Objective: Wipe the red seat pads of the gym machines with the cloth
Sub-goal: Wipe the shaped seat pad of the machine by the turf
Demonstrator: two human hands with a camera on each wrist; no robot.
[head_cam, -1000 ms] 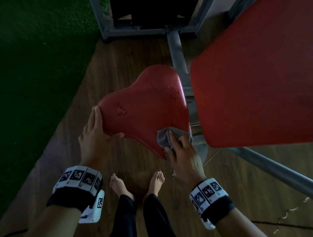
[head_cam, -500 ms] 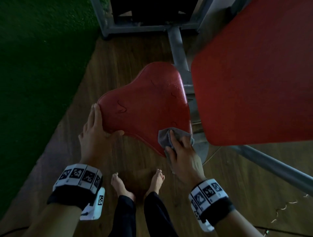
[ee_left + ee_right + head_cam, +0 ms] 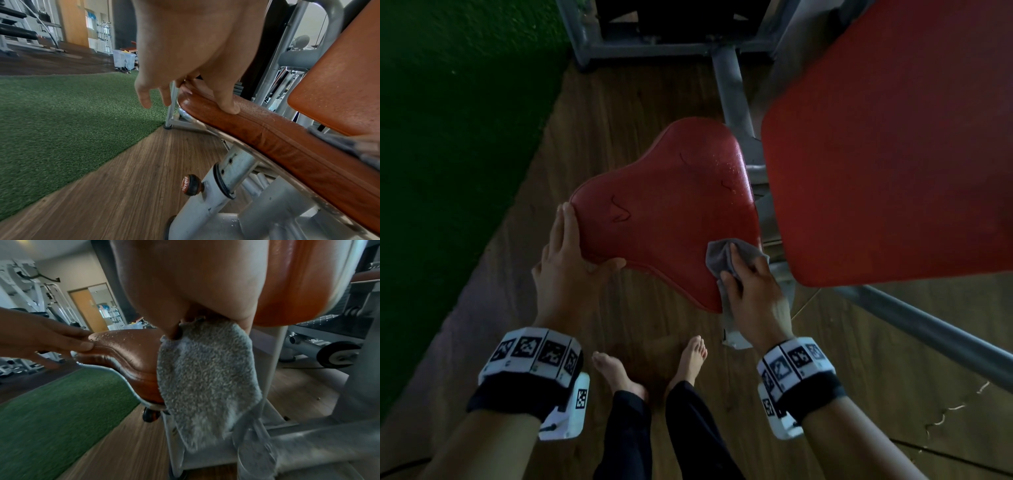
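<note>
Vs. 1 s ago, little is being changed: the cloth (image 3: 726, 260) is being kept on the near-right corner of the seat pad (image 3: 671, 212), so the wipe is judged barely advanced. Right hand (image 3: 751, 291) is being kept clamped on the cloth; left hand (image 3: 565, 263), fingers straight, thumb on top, is being braced against the pad's left edge.

Brown wood-plank floor (image 3: 619, 113) under the machine, bordered on the left by green artificial turf (image 3: 448, 137). Grey painted steel frame tubes (image 3: 209, 203) carry a round black-and-red adjustment knob (image 3: 190, 184) — seen from the left wrist view. In the background: a clear plastic storage bin (image 3: 124, 58), a wooden door (image 3: 88, 311), and white exercise equipment (image 3: 30, 288) — details blurred.
</note>
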